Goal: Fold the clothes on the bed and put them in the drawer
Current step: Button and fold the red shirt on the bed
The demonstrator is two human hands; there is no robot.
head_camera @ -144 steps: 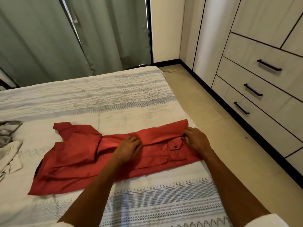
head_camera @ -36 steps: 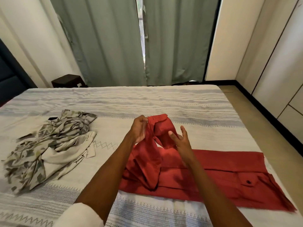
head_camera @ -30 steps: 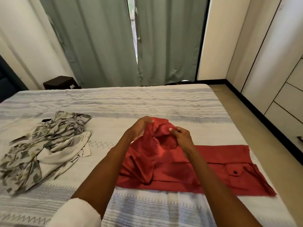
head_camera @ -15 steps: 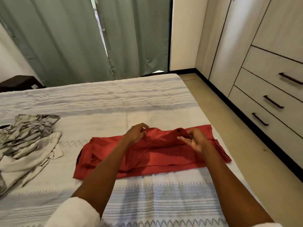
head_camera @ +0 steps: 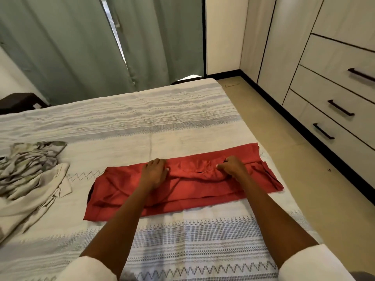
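Red shirt [head_camera: 182, 187]: long axis runs side to side, extending beyond both grips.
Left hand [head_camera: 155, 172]: fingers flat, pressing cloth.
Right hand [head_camera: 231, 167]: clenched on bunched fabric, nearer the drawers [head_camera: 343, 110].

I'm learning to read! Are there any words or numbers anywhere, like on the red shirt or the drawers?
There are none to read. The red shirt, the drawers, the bed cover and the curtains show no letters or numbers; the cover has only woven zigzag patterns.
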